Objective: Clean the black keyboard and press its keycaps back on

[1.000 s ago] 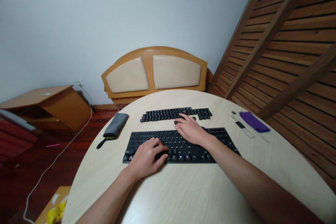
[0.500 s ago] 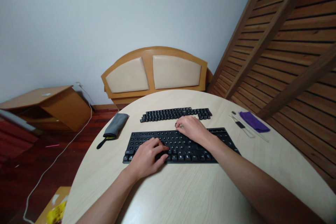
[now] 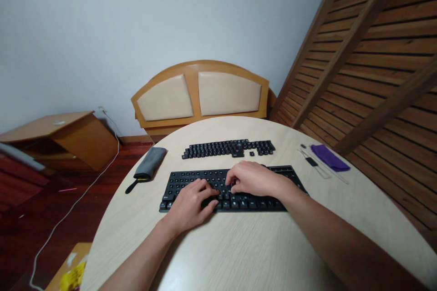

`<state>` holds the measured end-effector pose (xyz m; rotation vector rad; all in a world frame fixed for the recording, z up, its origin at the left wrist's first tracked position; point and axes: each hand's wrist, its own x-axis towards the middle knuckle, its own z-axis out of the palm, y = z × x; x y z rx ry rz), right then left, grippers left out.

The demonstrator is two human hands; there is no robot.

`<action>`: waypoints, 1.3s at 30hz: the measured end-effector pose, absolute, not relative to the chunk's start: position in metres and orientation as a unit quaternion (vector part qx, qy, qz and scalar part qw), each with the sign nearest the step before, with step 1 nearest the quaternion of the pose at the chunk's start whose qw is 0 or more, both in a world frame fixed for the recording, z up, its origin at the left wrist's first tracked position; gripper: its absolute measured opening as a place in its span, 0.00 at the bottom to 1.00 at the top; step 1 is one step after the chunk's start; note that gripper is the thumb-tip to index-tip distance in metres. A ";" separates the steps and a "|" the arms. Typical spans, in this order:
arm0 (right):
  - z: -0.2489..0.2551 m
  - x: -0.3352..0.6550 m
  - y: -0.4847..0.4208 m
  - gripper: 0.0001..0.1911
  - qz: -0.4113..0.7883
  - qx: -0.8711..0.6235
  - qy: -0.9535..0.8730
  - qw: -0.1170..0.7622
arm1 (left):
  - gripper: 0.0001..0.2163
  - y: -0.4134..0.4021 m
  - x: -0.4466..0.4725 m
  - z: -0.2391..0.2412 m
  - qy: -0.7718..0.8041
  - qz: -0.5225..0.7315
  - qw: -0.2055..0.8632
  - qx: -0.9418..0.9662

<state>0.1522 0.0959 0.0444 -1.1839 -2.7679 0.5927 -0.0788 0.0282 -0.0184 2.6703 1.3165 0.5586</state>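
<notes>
A black keyboard (image 3: 191,177) lies on a round pale wooden table (image 3: 239,250). My left hand (image 3: 191,203) rests on its lower left part, fingers curled over the keys and thumb at the front edge. My right hand (image 3: 254,178) hovers over the middle of the keyboard with its fingertips pinched together and pointing down at the keys; what they hold is hidden. Behind the keyboard, loose black keycaps (image 3: 211,149) are laid out in rows, with a gap and one single keycap (image 3: 251,153) next to it.
A grey pouch (image 3: 150,163) lies left of the keyboard. Right of it are a purple cloth (image 3: 329,157) and small thin tools (image 3: 312,162). A slatted wooden frame (image 3: 375,54) leans at the right. A padded headboard (image 3: 200,93), a cabinet (image 3: 68,138) and a white cable (image 3: 68,213) stand beyond.
My right hand drew back from the rows of loose keycaps to the middle of the keyboard, its fingers now pinched. A gap shows in the row. My left hand stayed put.
</notes>
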 end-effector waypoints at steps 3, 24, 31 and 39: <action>0.044 0.152 0.094 0.09 0.204 -0.381 -0.901 0.011 | 0.09 0.028 -0.079 -0.019 0.434 0.182 0.053 0.881; 0.037 0.147 0.093 0.06 0.268 -0.354 -0.896 -0.004 | 0.09 0.028 -0.078 -0.018 0.433 0.181 0.061 0.881; 0.041 0.146 0.091 0.05 0.283 -0.362 -0.888 0.002 | 0.09 0.029 -0.078 -0.017 0.433 0.184 0.056 0.881; 0.039 0.147 0.088 0.08 0.269 -0.378 -0.886 -0.008 | 0.09 0.029 -0.079 -0.021 0.433 0.183 0.058 0.881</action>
